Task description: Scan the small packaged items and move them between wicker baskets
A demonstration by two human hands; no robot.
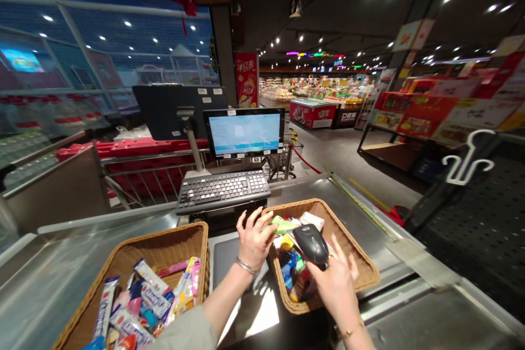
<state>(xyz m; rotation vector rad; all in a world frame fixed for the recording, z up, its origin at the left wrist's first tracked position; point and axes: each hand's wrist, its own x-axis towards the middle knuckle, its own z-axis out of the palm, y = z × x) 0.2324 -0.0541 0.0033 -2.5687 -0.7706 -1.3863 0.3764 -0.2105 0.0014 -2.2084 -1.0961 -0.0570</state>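
Observation:
My left hand (255,241) is closed on a small green packet (284,225), its thumb and fingers at the packet's left end. In my right hand (335,280) is a black handheld barcode scanner (310,243), its head pointing toward the packet. Both hands are over the right wicker basket (356,249), which holds several small colourful packaged items and a pale box (311,221). To the left stands another wicker basket (166,240) with several items, among them white-and-blue wrapped packets (152,292). The scanner hides part of the right basket's contents.
A black keyboard (225,188) and a lit monitor (245,132) stand behind the baskets. A second dark screen (174,112) is turned away. The metal counter (404,290) extends right, beside a white hook (466,158). A grey pad (225,257) lies between the baskets.

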